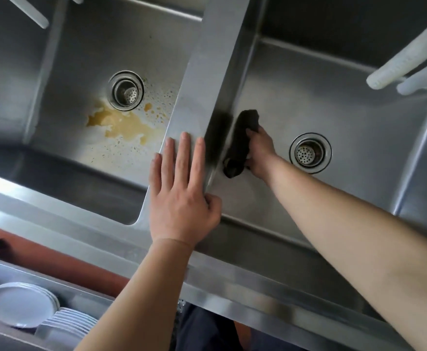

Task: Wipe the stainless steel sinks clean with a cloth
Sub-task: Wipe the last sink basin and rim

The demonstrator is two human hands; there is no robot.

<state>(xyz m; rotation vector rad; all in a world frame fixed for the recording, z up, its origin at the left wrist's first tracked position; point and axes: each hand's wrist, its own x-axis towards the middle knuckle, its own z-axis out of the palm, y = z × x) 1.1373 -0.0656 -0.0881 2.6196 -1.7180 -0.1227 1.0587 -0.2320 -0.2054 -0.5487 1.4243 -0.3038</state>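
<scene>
Two stainless steel sinks lie side by side under me. The left sink (80, 54) has a round drain (125, 89) and a brownish-yellow stain (121, 124) on its floor. In the right sink (346, 105), my right hand (260, 153) grips a dark cloth (240, 143) against the left wall, to the left of that sink's drain (310, 153). My left hand (182, 193) rests flat, fingers straight, on the steel divider (207, 72) between the sinks, with its thumb over the edge.
White tap spouts hang at the upper right (407, 54) and upper left (30, 11). A stack of white plates (22, 305) sits in a steel tray at the lower left, below the sink's front rim (232, 282).
</scene>
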